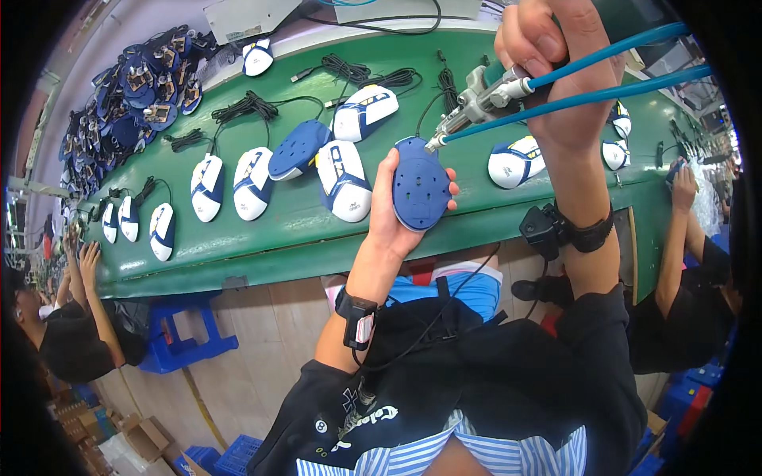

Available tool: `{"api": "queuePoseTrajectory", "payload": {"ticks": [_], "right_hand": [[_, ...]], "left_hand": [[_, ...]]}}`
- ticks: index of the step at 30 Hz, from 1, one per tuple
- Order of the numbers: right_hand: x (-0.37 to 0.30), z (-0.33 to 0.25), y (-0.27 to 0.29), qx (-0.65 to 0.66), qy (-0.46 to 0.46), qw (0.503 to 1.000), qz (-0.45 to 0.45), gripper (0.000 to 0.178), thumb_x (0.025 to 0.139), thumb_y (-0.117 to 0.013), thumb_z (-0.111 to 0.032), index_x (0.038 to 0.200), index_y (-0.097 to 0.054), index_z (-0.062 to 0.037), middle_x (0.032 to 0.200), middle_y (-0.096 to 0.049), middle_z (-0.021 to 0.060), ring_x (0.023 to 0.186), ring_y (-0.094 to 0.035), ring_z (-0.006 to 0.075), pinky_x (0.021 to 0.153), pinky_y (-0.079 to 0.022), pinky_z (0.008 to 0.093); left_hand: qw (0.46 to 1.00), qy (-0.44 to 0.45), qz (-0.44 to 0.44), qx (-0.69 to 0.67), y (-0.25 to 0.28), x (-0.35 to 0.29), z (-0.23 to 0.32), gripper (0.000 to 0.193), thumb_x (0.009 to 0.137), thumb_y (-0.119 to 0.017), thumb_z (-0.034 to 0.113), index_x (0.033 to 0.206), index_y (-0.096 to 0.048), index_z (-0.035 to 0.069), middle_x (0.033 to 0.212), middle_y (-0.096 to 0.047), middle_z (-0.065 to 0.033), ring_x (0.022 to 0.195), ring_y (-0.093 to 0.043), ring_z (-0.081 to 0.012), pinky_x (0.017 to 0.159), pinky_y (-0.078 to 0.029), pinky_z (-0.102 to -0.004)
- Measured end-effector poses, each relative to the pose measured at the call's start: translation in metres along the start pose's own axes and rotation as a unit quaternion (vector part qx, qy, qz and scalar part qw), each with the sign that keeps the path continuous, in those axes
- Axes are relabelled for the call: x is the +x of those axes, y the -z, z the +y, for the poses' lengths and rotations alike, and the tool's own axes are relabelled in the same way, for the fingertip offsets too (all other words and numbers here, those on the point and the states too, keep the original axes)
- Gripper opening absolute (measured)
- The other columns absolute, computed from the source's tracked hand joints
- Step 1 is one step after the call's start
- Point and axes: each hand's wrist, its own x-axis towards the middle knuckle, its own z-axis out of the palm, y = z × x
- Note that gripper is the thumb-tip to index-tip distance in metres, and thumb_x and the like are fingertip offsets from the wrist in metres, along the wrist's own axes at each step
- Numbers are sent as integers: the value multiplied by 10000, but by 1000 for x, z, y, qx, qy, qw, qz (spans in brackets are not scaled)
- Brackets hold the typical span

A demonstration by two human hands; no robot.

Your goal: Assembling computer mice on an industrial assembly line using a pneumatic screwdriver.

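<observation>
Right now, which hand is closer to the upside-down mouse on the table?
Left. The left hand is right of that computer mouse, holding another mouse; the right hand is farther right, gripping a metal tool.

Bare strip of green bench [274, 252] along the near edge, OK for a hand to pass L of the L hand [387, 218], whose forearm cuts across it. Also a gap betw. the held blue mouse [421, 194] and the white/blue mouse [512, 165] to its R, but the metal tool [484, 99], blue hoses [627, 54] & R hand [556, 67] block the way in from above/behind. L side's tight: row of mice [252, 190] w/ upturned mouse [300, 151] wedged in, coiled cables [246, 107] behind, parts pile [135, 87] far L.
</observation>
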Motion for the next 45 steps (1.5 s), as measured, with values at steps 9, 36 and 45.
{"api": "queuePoseTrajectory", "payload": {"ticks": [9,36,45], "right_hand": [[-6,-14,8,-12,-37,999,-20,239,960,-662,-226,841,-491,-108,524,-371,-57,386,-347,62,364,-284,225],[1,14,17,30,22,999,-41,93,945,-629,-122,891,-563,-86,537,-398,-58,397,-371,56,375,-314,227],[2,-43,0,28,87,995,-29,217,969,-619,-240,1008,-577,-30,560,-449,-64,393,-415,53,347,-369,208]], "left_hand": [[999,-3,11,37,-7,-3,-5,550,1023,-399,546,1194,-540,42,1028,-655,-220,856,-680,-307,682,-587,-417],[999,14,-4,41,5,4,-10,580,1028,-367,569,1242,-534,57,1057,-642,-239,885,-662,-329,691,-580,-425],[1000,-4,2,16,-5,-4,-13,627,1026,-342,606,1193,-564,43,1028,-664,-201,880,-685,-305,717,-590,-424]]}}
